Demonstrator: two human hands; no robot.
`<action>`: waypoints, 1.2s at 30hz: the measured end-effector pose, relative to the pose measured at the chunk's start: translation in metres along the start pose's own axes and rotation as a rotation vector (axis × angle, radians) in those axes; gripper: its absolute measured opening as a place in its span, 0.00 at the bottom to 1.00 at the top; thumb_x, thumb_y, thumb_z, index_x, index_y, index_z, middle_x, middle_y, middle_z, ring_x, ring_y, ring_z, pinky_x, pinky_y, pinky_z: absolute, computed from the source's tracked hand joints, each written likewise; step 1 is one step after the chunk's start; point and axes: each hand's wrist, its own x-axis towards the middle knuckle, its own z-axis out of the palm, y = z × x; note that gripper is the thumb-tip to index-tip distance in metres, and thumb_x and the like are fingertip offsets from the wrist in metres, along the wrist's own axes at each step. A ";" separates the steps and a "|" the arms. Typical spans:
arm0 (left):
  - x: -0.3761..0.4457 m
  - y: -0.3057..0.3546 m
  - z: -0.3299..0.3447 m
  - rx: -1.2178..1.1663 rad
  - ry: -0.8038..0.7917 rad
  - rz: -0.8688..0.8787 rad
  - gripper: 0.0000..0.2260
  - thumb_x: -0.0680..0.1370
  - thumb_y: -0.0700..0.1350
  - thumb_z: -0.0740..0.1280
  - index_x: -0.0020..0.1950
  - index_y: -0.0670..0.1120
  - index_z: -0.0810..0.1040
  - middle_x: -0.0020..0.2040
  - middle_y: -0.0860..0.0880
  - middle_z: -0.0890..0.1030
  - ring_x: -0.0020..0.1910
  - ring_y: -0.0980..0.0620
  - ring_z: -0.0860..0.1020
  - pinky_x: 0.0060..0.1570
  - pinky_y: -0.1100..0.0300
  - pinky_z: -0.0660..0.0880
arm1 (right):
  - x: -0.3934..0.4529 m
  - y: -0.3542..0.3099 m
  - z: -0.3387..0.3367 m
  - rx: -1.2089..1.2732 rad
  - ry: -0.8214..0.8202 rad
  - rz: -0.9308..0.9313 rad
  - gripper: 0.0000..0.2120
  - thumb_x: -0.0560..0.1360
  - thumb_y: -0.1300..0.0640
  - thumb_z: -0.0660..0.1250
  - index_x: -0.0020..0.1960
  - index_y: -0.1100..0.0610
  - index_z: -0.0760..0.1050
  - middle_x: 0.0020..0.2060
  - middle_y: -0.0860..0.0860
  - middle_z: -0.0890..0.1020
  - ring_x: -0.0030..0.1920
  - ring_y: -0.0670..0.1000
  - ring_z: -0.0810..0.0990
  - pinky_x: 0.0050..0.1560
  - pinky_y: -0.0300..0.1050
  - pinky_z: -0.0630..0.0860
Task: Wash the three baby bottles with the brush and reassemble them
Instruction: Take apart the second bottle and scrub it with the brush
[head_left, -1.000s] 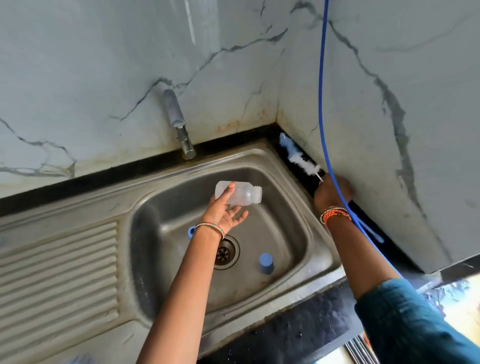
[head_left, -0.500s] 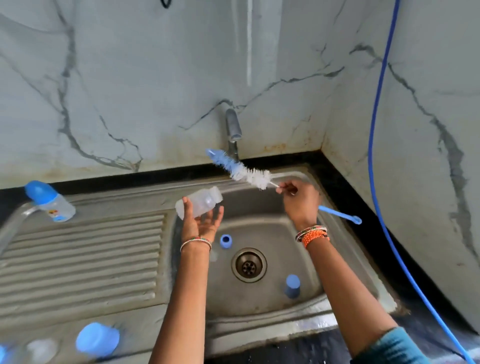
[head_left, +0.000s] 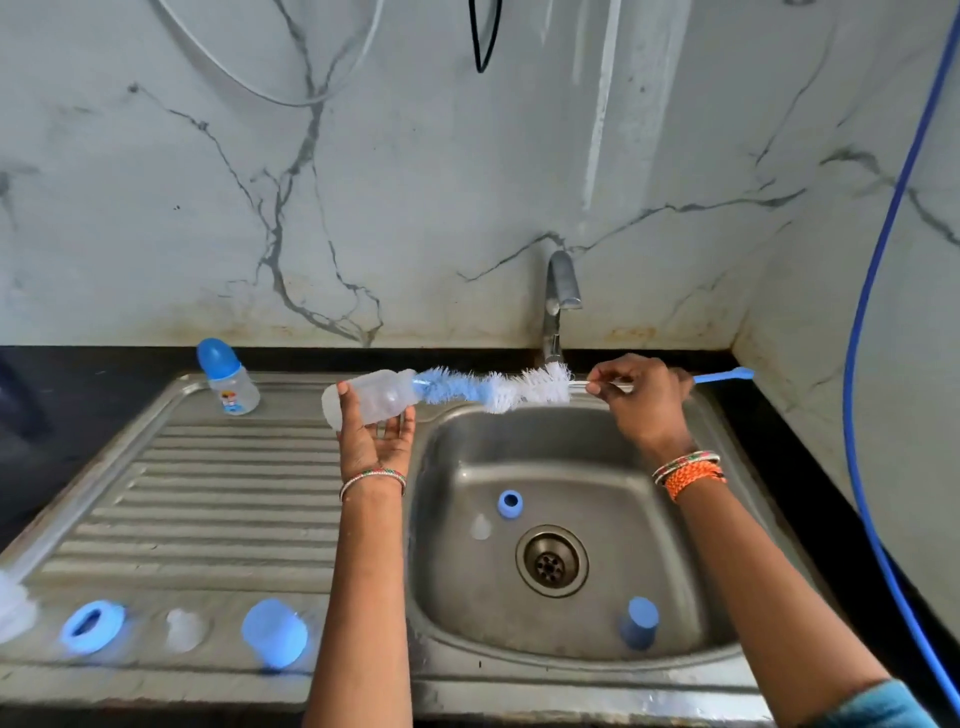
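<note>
Head view: left hand (head_left: 375, 441) fingers cradle bottle (head_left: 370, 399); right hand (head_left: 641, 397) pinches brush (head_left: 493, 387), tip seemingly at mouth.

left hand (head_left: 375, 441) holds open bottle (head_left: 370, 400) sideways | right hand (head_left: 641, 397) grips brush (head_left: 493, 388) | tip at bottle mouth

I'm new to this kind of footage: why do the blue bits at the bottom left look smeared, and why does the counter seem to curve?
Head view: the blue ring and blue cap near the lower left edge are soft and blurred, while the bottle brush and clear bottle at centre are sharper. The wide lens bows the sink edge. Light is soft and even, with a pale streak of glare on the marble wall.
</note>
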 end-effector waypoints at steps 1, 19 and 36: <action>0.001 -0.002 0.000 0.029 -0.015 -0.009 0.31 0.72 0.55 0.71 0.70 0.44 0.67 0.58 0.43 0.75 0.51 0.48 0.77 0.37 0.55 0.81 | 0.000 -0.001 0.001 -0.010 0.004 -0.020 0.06 0.71 0.56 0.73 0.38 0.47 0.80 0.40 0.42 0.82 0.43 0.44 0.74 0.48 0.43 0.52; -0.009 -0.018 -0.001 0.108 -0.295 -0.211 0.57 0.44 0.50 0.85 0.69 0.41 0.66 0.61 0.36 0.75 0.57 0.36 0.77 0.47 0.39 0.78 | -0.020 -0.039 -0.007 0.192 -0.836 0.169 0.15 0.77 0.66 0.58 0.34 0.59 0.76 0.22 0.48 0.69 0.24 0.47 0.64 0.26 0.39 0.62; 0.005 -0.007 -0.011 -0.011 0.049 -0.052 0.30 0.73 0.49 0.71 0.69 0.45 0.60 0.64 0.38 0.69 0.56 0.39 0.73 0.46 0.42 0.77 | -0.006 -0.033 -0.044 -0.388 -0.242 -0.086 0.05 0.73 0.58 0.68 0.46 0.53 0.82 0.41 0.49 0.83 0.47 0.53 0.79 0.53 0.47 0.70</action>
